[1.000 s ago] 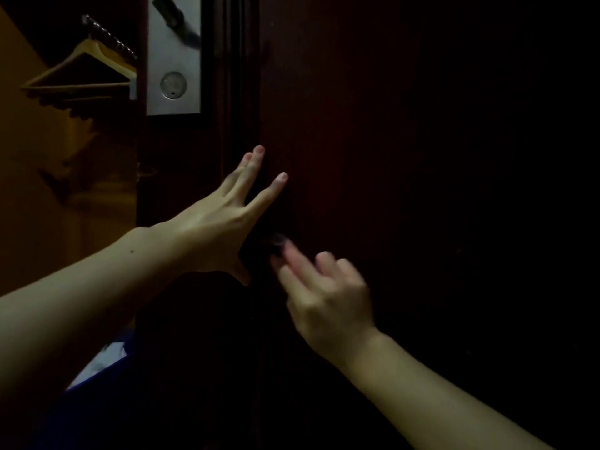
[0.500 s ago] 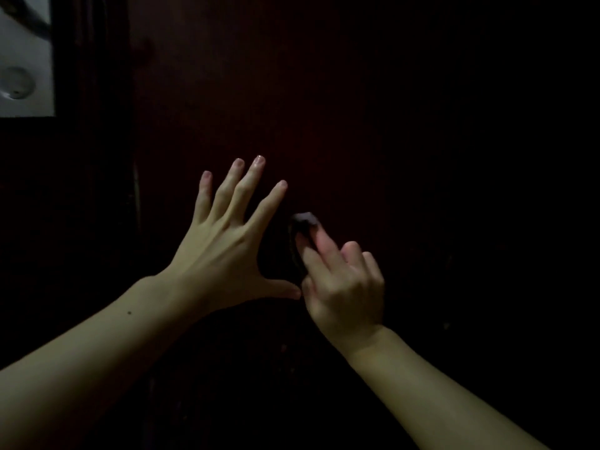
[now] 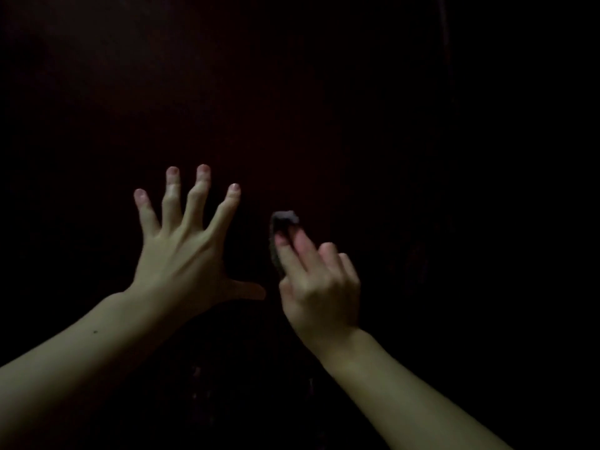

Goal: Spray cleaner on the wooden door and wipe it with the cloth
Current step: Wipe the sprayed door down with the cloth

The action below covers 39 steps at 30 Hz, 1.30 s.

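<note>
The dark wooden door [image 3: 324, 92] fills the whole head view, very dimly lit. My left hand [image 3: 185, 251] lies flat against it at centre left, fingers spread wide and thumb stretched to the right. Just to its right, my right hand [image 3: 319, 280] holds a small dark cloth [image 3: 284, 219] against the door. The first two fingers lie stretched over the cloth and the other fingers are curled; the thumb is hidden. Only the cloth's top and left edge show past the fingers. No spray bottle is in view.
A faint vertical line, an edge or groove in the door [image 3: 443, 60], runs down the upper right. Everything else around the hands is too dark to make out.
The view has shifted right along the door, so the metal lock plate and the hanger at the left are out of sight. My right hand and cloth have slid right and slightly up; my left hand followed.
</note>
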### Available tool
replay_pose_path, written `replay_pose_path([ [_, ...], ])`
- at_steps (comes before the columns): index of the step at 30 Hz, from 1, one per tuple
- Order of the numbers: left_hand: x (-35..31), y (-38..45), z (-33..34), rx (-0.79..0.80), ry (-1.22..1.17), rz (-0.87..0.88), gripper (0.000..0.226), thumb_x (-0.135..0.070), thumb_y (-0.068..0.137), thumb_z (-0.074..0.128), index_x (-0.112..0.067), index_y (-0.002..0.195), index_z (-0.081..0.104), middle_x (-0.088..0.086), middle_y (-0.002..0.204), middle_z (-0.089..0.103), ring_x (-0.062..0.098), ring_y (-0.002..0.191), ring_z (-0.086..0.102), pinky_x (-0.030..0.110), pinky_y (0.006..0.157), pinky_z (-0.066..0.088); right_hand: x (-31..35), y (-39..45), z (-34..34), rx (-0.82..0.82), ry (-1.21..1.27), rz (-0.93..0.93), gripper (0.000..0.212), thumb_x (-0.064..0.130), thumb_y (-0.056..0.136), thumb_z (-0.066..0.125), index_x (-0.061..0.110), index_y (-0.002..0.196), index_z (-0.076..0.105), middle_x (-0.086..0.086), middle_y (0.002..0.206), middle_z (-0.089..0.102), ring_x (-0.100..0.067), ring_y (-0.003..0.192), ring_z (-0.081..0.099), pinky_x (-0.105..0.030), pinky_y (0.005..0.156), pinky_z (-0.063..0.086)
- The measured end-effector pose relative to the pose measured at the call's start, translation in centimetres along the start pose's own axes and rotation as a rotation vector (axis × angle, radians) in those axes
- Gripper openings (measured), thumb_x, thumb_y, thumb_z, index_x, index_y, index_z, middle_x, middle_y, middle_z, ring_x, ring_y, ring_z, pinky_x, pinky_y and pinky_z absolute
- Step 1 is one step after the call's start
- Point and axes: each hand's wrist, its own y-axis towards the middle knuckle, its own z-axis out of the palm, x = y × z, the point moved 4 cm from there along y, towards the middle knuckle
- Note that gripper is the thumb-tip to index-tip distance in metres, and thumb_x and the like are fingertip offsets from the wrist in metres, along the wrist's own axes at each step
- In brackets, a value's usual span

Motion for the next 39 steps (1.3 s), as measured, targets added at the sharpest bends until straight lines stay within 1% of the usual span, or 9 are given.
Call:
replay_pose_path([
  [4, -1.0, 0.3, 0.0, -0.014, -0.004, 0.059, 0.136, -0.092, 0.04, 0.039, -0.015, 0.15, 0.024, 0.023, 0.156, 0.01, 0.044, 0.143, 0.008, 0.073, 0.103, 0.01, -3.2, -0.1, -0.5, -0.002, -0.016, -0.021, 0.047, 0.018, 0.079, 0.052, 0.019, 0.124, 0.064, -0.004, 0.125, 0.064, -0.025, 0.075, 0.056, -0.034, 0.062, 0.044],
  [12, -3.9, 1.7, 0.4, -0.012, -0.005, 0.049, 0.14, -0.097, 0.039, 0.039, -0.016, 0.152, 0.018, 0.024, 0.156, 0.006, 0.051, 0.141, 0.001, 0.075, 0.102, 0.005, -16.0, -2.0, -2.7, -0.041, -0.127, 0.568, 0.05, 0.014, 0.085, 0.038, 0.012, 0.13, 0.059, -0.01, 0.135, 0.057, -0.037, 0.098, 0.061, -0.043, 0.078, 0.052],
  [18, -5.5, 2.5, 0.6, -0.04, -0.007, 0.035, 0.137, -0.1, 0.043, 0.024, -0.017, 0.152, 0.02, 0.024, 0.156, 0.009, 0.052, 0.14, 0.001, 0.078, 0.098, 0.006, -6.4, 0.4, -1.2, 0.0, -0.042, -0.052, 0.05, 0.02, 0.079, 0.048, 0.017, 0.126, 0.063, -0.006, 0.123, 0.065, -0.026, 0.078, 0.058, -0.034, 0.062, 0.047],
  [20, -5.5, 2.6, 0.7, -0.048, -0.005, 0.041, 0.136, -0.099, 0.043, 0.025, -0.018, 0.152, 0.02, 0.024, 0.156, 0.008, 0.052, 0.14, 0.002, 0.079, 0.098, 0.007, -6.0, 1.4, -1.0, -0.003, -0.02, -0.093, 0.048, 0.02, 0.081, 0.049, 0.019, 0.126, 0.063, -0.005, 0.127, 0.063, -0.024, 0.076, 0.055, -0.033, 0.061, 0.044],
  [26, -5.7, 2.5, 0.5, -0.037, 0.005, 0.047, 0.138, -0.1, 0.042, 0.027, -0.017, 0.152, 0.018, 0.023, 0.157, 0.005, 0.052, 0.141, 0.0, 0.079, 0.099, 0.006, -16.8, -0.2, -2.6, -0.062, -0.096, 0.454, 0.052, 0.019, 0.081, 0.04, 0.019, 0.129, 0.061, -0.006, 0.13, 0.062, -0.036, 0.092, 0.063, -0.042, 0.074, 0.054],
  [29, -5.7, 2.6, 0.5, -0.026, 0.009, 0.06, 0.138, -0.1, 0.043, 0.028, -0.017, 0.152, 0.018, 0.023, 0.157, 0.006, 0.051, 0.141, 0.0, 0.079, 0.098, 0.005, -19.2, -1.6, -3.1, -0.047, -0.119, 0.559, 0.05, 0.014, 0.085, 0.039, 0.012, 0.131, 0.058, -0.009, 0.134, 0.058, -0.035, 0.098, 0.061, -0.043, 0.079, 0.053],
  [31, -5.9, 2.6, 0.6, -0.019, 0.003, 0.066, 0.139, -0.102, 0.043, 0.032, -0.016, 0.152, 0.018, 0.023, 0.157, 0.006, 0.051, 0.141, 0.0, 0.079, 0.098, 0.003, -17.6, -0.6, -3.1, -0.036, -0.139, 0.445, 0.053, 0.015, 0.082, 0.039, 0.013, 0.131, 0.058, -0.009, 0.134, 0.058, -0.034, 0.096, 0.061, -0.041, 0.075, 0.053],
  [36, -6.0, 2.6, 0.6, -0.02, 0.011, 0.072, 0.135, -0.099, 0.047, 0.027, -0.016, 0.152, 0.021, 0.023, 0.157, 0.009, 0.05, 0.141, 0.003, 0.078, 0.098, 0.006, -7.6, 4.4, -1.2, 0.014, -0.018, -0.149, 0.051, 0.023, 0.077, 0.05, 0.018, 0.126, 0.063, -0.004, 0.124, 0.064, -0.027, 0.079, 0.057, -0.033, 0.062, 0.046],
  [39, -5.9, 2.6, 0.7, -0.03, 0.006, 0.07, 0.133, -0.098, 0.047, 0.025, -0.016, 0.152, 0.022, 0.022, 0.157, 0.011, 0.049, 0.142, 0.005, 0.078, 0.098, 0.006, -6.9, 6.2, -0.8, 0.016, -0.026, -0.146, 0.049, 0.024, 0.079, 0.049, 0.019, 0.127, 0.062, -0.004, 0.123, 0.064, -0.026, 0.078, 0.056, -0.033, 0.061, 0.044],
])
